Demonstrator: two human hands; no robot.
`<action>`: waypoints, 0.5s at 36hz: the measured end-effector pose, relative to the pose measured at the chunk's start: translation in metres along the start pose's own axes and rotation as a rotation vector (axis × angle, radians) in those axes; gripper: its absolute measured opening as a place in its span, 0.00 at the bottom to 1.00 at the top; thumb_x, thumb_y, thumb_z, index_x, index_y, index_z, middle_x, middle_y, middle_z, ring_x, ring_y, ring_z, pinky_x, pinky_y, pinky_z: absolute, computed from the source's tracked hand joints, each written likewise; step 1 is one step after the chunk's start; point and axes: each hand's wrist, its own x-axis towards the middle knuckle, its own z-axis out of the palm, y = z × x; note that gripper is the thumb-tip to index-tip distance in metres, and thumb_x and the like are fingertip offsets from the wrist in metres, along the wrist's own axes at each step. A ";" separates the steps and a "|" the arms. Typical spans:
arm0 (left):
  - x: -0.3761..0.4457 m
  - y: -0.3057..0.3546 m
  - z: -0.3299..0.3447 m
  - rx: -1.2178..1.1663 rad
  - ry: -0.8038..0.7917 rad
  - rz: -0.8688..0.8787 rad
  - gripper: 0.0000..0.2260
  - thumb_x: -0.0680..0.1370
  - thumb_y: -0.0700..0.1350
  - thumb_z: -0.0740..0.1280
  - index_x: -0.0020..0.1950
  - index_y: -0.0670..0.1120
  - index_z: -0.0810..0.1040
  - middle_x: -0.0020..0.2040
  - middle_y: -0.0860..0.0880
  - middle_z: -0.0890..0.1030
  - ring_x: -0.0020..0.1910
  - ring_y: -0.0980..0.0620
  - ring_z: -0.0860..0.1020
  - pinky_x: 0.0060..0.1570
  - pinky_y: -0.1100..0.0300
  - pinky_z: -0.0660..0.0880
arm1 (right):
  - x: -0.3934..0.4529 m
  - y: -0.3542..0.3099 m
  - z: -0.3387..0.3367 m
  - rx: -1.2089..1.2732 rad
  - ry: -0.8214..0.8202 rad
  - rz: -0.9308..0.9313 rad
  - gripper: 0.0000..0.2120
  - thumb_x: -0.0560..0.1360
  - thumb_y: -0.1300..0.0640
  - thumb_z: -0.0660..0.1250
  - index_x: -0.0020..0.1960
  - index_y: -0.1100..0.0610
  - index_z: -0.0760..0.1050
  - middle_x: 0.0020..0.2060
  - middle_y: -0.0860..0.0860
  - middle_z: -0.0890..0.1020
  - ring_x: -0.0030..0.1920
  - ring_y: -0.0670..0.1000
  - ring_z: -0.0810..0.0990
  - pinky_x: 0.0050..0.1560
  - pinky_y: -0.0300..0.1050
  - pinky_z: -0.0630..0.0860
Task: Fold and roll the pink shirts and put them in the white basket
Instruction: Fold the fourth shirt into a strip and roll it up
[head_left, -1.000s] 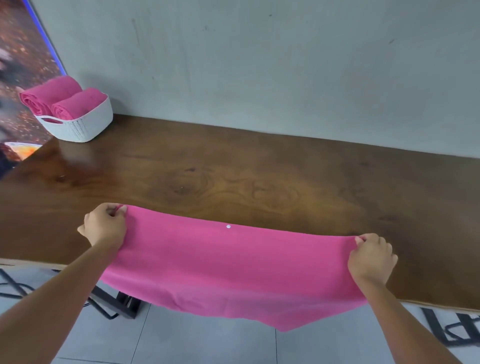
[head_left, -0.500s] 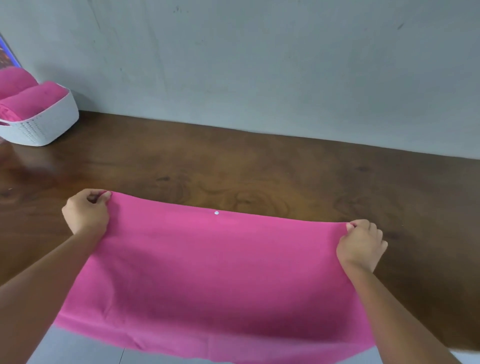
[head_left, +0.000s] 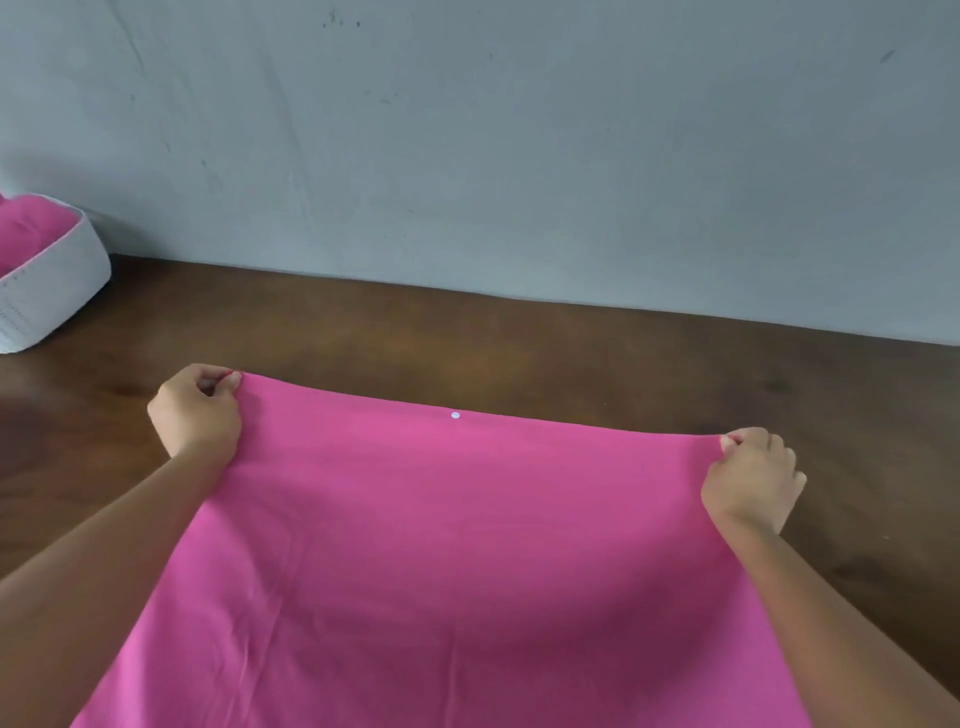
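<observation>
From the head view, a pink shirt (head_left: 457, 561) lies spread across the dark wooden surface (head_left: 519, 343), its far edge stretched in a nearly straight line from left to right and its near part running out of the bottom of the frame; a small white dot (head_left: 455, 415) sits on the fabric just inside the far edge, about midway along it; the left hand (head_left: 196, 410) holds the far left corner, its fingers (head_left: 231, 379) curled and pinching the cloth against the thumb; the right hand (head_left: 750, 478) holds the far right corner, its fingers (head_left: 732, 441) likewise curled and pinching the hem; both forearms reach in from the near side, over or beside the fabric; the white basket (head_left: 52, 291) stands at the far left of the surface, cut by the frame edge, well apart from the hands, with pink fabric (head_left: 31, 228) showing inside it; a grey wall (head_left: 519, 145) rises behind the surface.
</observation>
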 end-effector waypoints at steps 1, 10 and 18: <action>0.005 0.002 0.005 0.000 0.001 0.002 0.07 0.79 0.43 0.69 0.53 0.42 0.84 0.48 0.42 0.83 0.45 0.48 0.75 0.49 0.57 0.69 | 0.006 -0.004 0.003 -0.002 -0.001 -0.001 0.04 0.78 0.65 0.64 0.52 0.61 0.76 0.50 0.61 0.79 0.54 0.65 0.75 0.55 0.60 0.68; 0.055 0.023 0.050 0.038 -0.001 0.045 0.06 0.80 0.42 0.68 0.52 0.41 0.84 0.47 0.42 0.83 0.46 0.46 0.76 0.50 0.56 0.70 | 0.059 -0.037 0.031 0.005 -0.005 -0.023 0.05 0.78 0.65 0.64 0.53 0.62 0.76 0.50 0.62 0.79 0.54 0.65 0.75 0.55 0.60 0.68; 0.097 0.041 0.087 0.066 -0.002 0.081 0.06 0.79 0.42 0.68 0.52 0.41 0.84 0.48 0.41 0.83 0.50 0.41 0.79 0.52 0.53 0.71 | 0.104 -0.065 0.055 -0.009 -0.013 -0.041 0.05 0.77 0.66 0.64 0.52 0.62 0.76 0.50 0.62 0.78 0.54 0.66 0.75 0.55 0.59 0.69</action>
